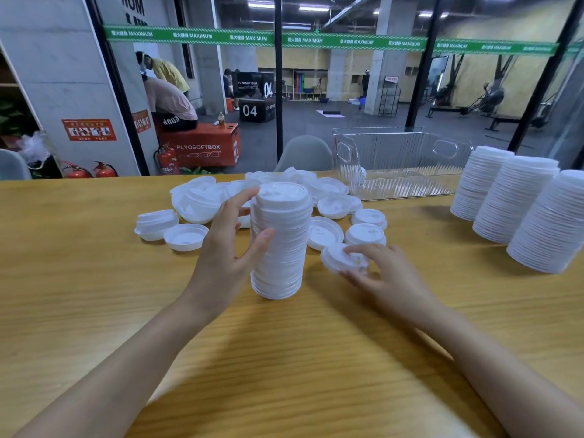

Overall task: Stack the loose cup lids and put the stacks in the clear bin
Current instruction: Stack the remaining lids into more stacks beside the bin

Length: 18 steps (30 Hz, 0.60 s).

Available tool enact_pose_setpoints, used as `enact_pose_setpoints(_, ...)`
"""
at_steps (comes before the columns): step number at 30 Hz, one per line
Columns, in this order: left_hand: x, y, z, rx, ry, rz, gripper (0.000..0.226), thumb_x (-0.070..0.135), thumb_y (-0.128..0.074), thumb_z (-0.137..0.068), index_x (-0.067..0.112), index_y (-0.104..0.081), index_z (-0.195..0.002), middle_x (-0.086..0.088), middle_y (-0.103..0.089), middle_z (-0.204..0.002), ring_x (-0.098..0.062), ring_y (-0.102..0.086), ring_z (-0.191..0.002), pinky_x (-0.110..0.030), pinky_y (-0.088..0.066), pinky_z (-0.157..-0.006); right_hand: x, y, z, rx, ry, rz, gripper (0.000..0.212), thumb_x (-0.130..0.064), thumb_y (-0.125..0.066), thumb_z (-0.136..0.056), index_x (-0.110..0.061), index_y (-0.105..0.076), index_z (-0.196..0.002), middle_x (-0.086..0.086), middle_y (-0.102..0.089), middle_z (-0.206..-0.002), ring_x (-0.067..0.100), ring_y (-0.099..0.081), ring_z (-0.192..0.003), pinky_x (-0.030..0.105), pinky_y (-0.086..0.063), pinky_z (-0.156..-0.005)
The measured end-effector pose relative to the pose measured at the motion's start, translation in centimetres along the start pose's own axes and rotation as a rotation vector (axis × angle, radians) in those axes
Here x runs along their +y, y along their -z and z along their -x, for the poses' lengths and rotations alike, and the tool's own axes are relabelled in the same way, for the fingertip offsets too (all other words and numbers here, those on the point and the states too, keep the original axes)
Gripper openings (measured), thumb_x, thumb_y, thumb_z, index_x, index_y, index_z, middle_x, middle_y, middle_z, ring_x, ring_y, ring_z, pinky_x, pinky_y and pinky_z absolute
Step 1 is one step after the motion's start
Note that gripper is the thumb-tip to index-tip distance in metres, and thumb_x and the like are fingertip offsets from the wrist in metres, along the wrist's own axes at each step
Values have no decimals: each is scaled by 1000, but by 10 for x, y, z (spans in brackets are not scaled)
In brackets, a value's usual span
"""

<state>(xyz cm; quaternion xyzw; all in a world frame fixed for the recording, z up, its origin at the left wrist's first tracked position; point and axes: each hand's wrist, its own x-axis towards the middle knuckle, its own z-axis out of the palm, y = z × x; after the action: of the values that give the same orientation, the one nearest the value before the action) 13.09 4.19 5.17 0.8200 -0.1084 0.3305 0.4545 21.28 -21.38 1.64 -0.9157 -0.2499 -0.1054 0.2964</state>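
At frame centre, the tall stack (281,241) of thin, ribbed white plastic is cupped by the half-open left hand (221,257). Just right of it, 1 domed lid (335,257) is pinched by the curled right hand (388,273). It should be seated squarely on top. The clear bin (395,153), ridged and transparent, stands at upper right.

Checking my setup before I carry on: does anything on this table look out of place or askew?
Three tall stacks stand on the table right of the clear bin, not in it, and look tilted, though the wide lens may cause that. Some loose lids lie rim up.
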Motion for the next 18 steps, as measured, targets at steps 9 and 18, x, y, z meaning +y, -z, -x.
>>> enact_pose_setpoints(9, 4, 0, -1, 29, 5, 34, 55, 43, -59, -88, 49, -28, -133, 20, -41, -145, 7, -43, -127, -13, -36, -102, -79, 39, -37, 223, 109, -638, 29, -42, -69, -89, -32, -68, -116, -17, -67, -105, 2, -59, -103, 26, -47, -88)
enact_pose_setpoints(18, 2, 2, -2, 40, -2, 43, 59, 51, -57, -86, 47, -26, -136, 17, -40, -147, -5, -42, -134, -25, -36, -108, -107, 38, -63, 8, 243, -452, 30, -36, -72, -87, -30, -70, -116, -19, -65, -121, -10, -52, -109, -1, -32, -84)
